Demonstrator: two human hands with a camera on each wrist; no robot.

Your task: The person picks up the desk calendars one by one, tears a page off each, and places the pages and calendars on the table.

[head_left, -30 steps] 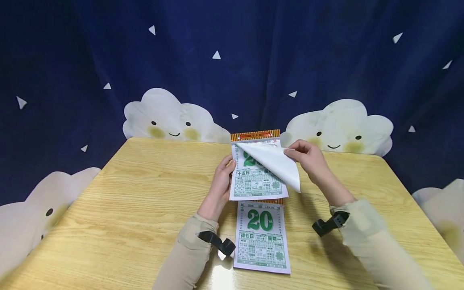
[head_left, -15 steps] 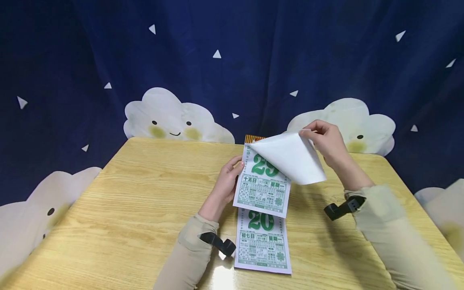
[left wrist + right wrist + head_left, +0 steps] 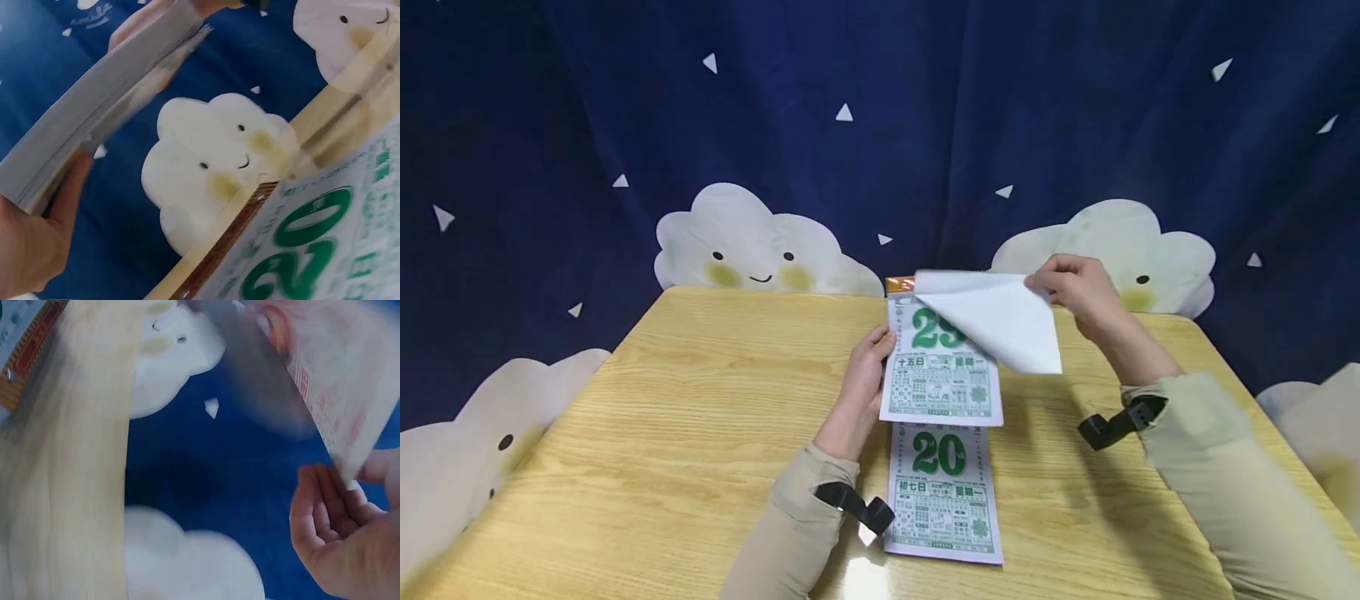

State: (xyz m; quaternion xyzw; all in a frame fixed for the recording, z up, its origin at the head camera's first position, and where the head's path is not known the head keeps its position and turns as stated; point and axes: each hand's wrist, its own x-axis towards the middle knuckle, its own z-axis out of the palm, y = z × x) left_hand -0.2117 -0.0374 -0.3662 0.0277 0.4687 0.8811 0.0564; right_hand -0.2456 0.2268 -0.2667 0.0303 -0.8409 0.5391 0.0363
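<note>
On the left, a dark blue curtain (image 3: 775, 100) with small white triangles falls behind the pale wooden counter (image 3: 700, 400), and a white smiling cloud (image 3: 760, 237) shows on it past the far edge. Further right comes the person's left hand (image 3: 861, 371), clamped on the left edge of the upper calendar (image 3: 936, 396), a thick pad of pages (the left wrist view shows its stacked edge). A black strap (image 3: 852, 506) goes round that wrist over a beige sleeve (image 3: 801, 529).

The upper calendar is in the middle of the scene, held clear of the counter, with a big green number on its page and an orange strip (image 3: 900, 284) at its far end. On the near side, the lower calendar (image 3: 942, 508) lies flat on the counter, its green 20 in sight and its far end hidden behind the upper one in the head view.

To the right, a sheet (image 3: 1003, 321) is folded back over the upper calendar, blank side up; whether it is attached along the top I cannot tell. The right hand (image 3: 1078, 292) pinches its far right corner between thumb and fingers, well apart from the left hand.
</note>
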